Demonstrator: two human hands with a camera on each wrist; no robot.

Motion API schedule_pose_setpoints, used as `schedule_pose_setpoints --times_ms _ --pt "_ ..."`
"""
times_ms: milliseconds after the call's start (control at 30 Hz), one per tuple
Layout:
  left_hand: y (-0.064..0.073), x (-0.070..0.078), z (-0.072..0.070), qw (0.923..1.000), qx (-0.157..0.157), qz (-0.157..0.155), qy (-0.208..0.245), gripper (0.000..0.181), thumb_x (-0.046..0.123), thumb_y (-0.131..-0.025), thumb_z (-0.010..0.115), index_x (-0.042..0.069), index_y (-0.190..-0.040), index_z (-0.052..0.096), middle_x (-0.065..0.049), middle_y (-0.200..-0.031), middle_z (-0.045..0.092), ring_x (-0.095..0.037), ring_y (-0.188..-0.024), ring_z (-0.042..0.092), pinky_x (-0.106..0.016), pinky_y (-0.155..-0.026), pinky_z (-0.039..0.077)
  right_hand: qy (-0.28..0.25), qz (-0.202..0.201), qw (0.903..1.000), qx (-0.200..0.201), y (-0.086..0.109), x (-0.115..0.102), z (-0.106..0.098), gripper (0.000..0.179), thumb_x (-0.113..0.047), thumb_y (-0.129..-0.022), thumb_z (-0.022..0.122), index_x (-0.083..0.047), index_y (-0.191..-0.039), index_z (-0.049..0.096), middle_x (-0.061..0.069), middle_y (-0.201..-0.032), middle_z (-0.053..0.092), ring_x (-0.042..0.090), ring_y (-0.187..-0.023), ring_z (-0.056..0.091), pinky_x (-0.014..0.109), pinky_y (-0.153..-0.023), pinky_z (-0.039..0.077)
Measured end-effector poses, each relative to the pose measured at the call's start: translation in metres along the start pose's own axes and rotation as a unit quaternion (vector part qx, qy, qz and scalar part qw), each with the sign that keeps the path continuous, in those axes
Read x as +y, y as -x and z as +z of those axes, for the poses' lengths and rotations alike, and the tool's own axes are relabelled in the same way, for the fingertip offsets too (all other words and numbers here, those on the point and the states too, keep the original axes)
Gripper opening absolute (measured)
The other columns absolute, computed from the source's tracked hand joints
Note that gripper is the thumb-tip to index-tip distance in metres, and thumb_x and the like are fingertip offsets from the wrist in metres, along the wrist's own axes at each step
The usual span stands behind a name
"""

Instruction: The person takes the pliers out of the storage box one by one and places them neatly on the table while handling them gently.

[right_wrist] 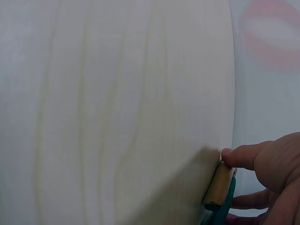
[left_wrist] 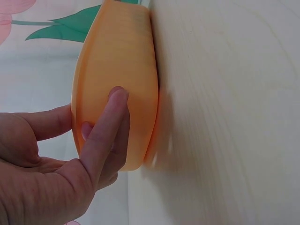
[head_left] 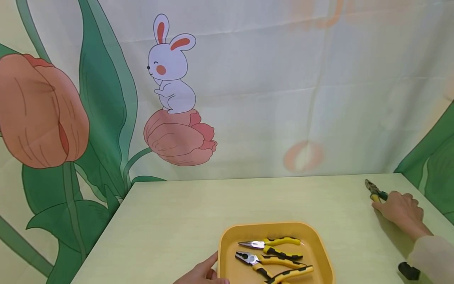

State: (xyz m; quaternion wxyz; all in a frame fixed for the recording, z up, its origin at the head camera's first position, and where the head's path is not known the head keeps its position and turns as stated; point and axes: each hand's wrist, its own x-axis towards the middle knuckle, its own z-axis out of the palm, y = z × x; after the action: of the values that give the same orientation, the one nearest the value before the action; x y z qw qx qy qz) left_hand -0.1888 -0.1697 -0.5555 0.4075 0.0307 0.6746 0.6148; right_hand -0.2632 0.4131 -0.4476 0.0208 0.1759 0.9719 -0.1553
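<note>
A yellow tray point(head_left: 276, 225) stands at the table's front, with long-nose pliers point(head_left: 271, 246), combination pliers point(head_left: 266, 261) and a third yellow-and-black handled tool point(head_left: 292, 273), partly cut off by the frame. My left hand point(head_left: 203, 274) grips the tray's left side. In the left wrist view, its thumb is on the rim and its fingers lie against the outer wall point(left_wrist: 126, 47). Toward the back right corner, my right hand point(head_left: 402, 209) holds pliers point(head_left: 374, 191) with a worn, dark head and yellow and dark green handles. The right wrist view shows only their handles point(right_wrist: 220, 187).
The pale wood-grain table point(head_left: 170, 221) reaches back to a hanging cloth point(head_left: 248, 79) printed with a rabbit and tulips. Near the right sleeve point(head_left: 432, 256) is a small black object point(head_left: 409, 271); its kind is unclear.
</note>
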Motion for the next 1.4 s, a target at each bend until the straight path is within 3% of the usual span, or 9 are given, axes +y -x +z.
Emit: schedule_pose_setpoints --times_ms 200,567,833,1033,1200,1400 --pt "0.002 0.002 0.001 1.0 0.003 -0.005 -0.005 0.103 0.043 -0.081 0.078 0.023 -0.159 0.014 -0.013 -0.094 0.068 -0.02 -0.082 0.071 -0.033 -0.072 0.06 0.003 -0.003 1.0 0.001 0.0 -0.001 0.001 0.05 -0.039 -0.091 0.062 0.01 -0.089 0.053 0.027 -0.082 0.043 0.036 -0.074 0.042 0.043 -0.061 0.037" --pt "-0.008 -0.008 -0.006 0.9998 0.006 -0.013 -0.011 0.105 0.044 -0.079 0.08 0.025 -0.159 0.015 -0.016 -0.097 0.068 -0.024 -0.083 0.071 -0.035 -0.071 0.06 0.008 -0.003 0.9999 0.01 0.0 0.0 0.004 0.05 -0.037 -0.091 0.062 0.011 -0.089 0.052 0.028 -0.083 0.043 0.038 -0.074 0.043 0.045 -0.062 0.037" --pt "-0.002 -0.002 -0.001 0.9997 0.01 -0.018 -0.015 0.107 0.045 -0.079 0.079 0.023 -0.159 0.012 -0.015 -0.096 0.067 -0.023 -0.083 0.071 -0.034 -0.072 0.06 0.001 -0.012 0.9998 0.018 0.002 0.002 0.005 0.051 -0.039 -0.091 0.063 0.011 -0.09 0.052 0.03 -0.085 0.043 0.041 -0.077 0.045 0.048 -0.062 0.038" --pt "-0.003 -0.004 -0.003 0.9999 -0.005 -0.009 0.007 0.104 0.043 -0.082 0.078 0.024 -0.159 0.012 -0.015 -0.098 0.068 -0.022 -0.085 0.072 -0.036 -0.075 0.061 -0.003 -0.023 0.9991 0.036 0.006 0.003 0.004 0.053 -0.041 -0.092 0.061 0.011 -0.089 0.051 0.033 -0.087 0.042 0.045 -0.08 0.043 0.054 -0.067 0.037" --pt "-0.003 -0.004 -0.003 0.9998 -0.012 -0.001 0.015 0.102 0.041 -0.083 0.077 0.023 -0.159 0.011 -0.014 -0.096 0.069 -0.022 -0.085 0.072 -0.036 -0.076 0.061 -0.004 -0.064 0.9958 0.065 0.014 -0.003 -0.002 0.057 -0.045 -0.095 0.056 0.012 -0.094 0.052 0.038 -0.093 0.046 0.051 -0.081 0.045 0.057 -0.066 0.036" --pt "-0.002 -0.003 -0.002 1.0 -0.001 -0.007 -0.002 0.103 0.043 -0.081 0.078 0.025 -0.159 0.013 -0.013 -0.095 0.068 -0.021 -0.083 0.071 -0.034 -0.073 0.06 -0.001 -0.128 0.9892 0.071 0.032 -0.026 -0.019 0.068 -0.049 -0.095 0.057 0.016 -0.113 0.052 0.039 -0.102 0.052 0.053 -0.085 0.049 0.057 -0.062 0.039"
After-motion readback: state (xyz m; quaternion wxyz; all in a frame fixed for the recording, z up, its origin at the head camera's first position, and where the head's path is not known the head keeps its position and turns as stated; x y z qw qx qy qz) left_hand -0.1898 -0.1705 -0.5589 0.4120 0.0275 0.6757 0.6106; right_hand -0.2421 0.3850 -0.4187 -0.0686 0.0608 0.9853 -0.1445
